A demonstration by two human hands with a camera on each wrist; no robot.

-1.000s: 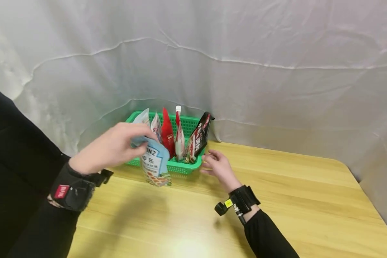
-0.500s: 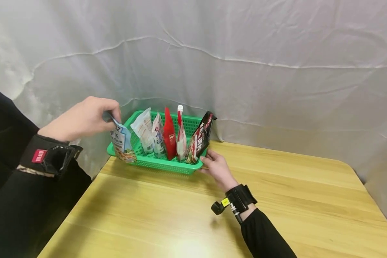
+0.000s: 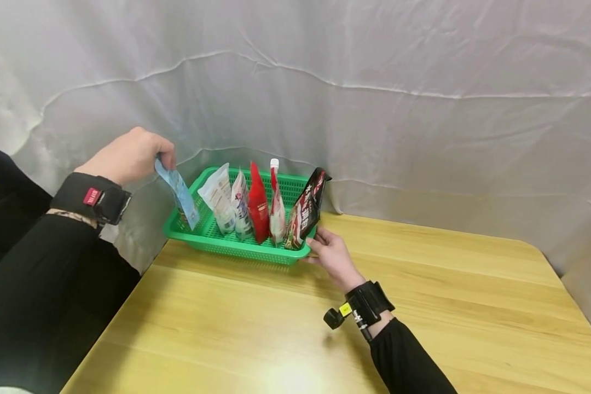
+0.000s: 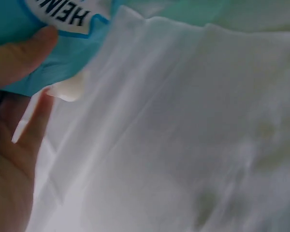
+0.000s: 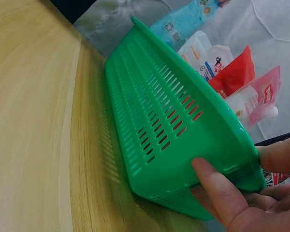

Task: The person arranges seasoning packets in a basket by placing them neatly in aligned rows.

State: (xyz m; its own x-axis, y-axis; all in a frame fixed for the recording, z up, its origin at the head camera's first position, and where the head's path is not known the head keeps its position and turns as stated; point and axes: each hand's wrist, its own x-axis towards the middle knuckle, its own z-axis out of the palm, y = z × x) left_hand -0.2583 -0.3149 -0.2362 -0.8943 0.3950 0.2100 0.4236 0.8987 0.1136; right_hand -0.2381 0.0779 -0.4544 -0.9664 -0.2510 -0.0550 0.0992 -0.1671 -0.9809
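Observation:
My left hand [image 3: 130,156] pinches a light blue Heinz pouch [image 3: 179,194] by its top edge, thumb on the printed side in the left wrist view. The pouch hangs tilted at the left end of a green plastic basket [image 3: 236,250], its lower edge inside the rim. At the opposite end, my right hand [image 3: 335,260] grips the basket's front right corner, one finger [image 5: 217,188] laid along the outer wall. Standing in the basket are two whitish pouches [image 3: 220,200], a red pouch [image 3: 258,208], a white-capped red and white pouch [image 3: 277,216] and a leaning black packet [image 3: 305,210].
The basket stands on a wooden table [image 3: 256,328] at its far left corner. Right behind it hangs a pale grey curtain [image 3: 374,109], which also runs along the left side. The table's left edge slopes down toward the black sleeve [image 3: 34,284].
My left hand has carried the Heinz pouch left and back, from in front of the basket to its left end, turning it edge-on. My right hand has taken hold of the basket's corner.

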